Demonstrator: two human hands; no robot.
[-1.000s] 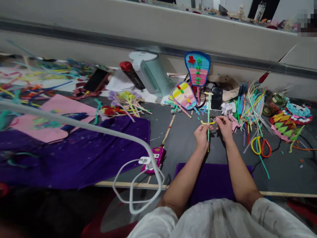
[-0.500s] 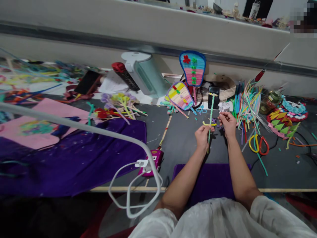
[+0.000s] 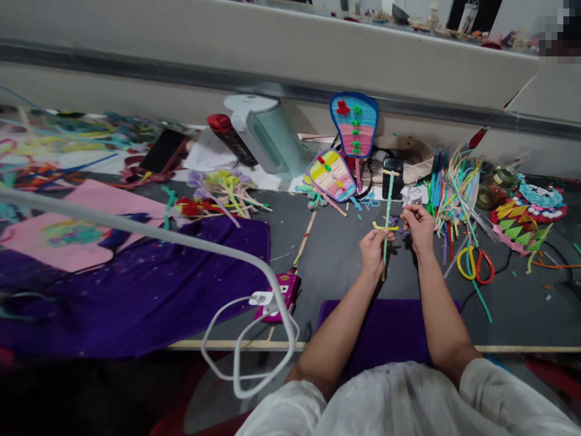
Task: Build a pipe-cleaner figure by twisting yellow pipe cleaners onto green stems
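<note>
My left hand pinches a pale green pipe cleaner that stands nearly upright from its fingers. A short yellow pipe cleaner crosses it at the fingertips, and a pale piece sits across its top end. Close by on the right, my right hand has thumb and forefinger pressed together; whether anything lies between them I cannot make out. Beyond the hands stands a small black object. Scissors with yellow and red handles lie right of my right forearm.
A bundle of coloured pipe cleaners and a glass jar are at the right. Two fan-shaped crafts lean behind. Left are a kettle, purple cloth, a pink power strip and a looping white cable.
Both hands keep almost the same pose around the pipe cleaner. The whole view has shifted very slightly; nothing is taken hold of or let go.
</note>
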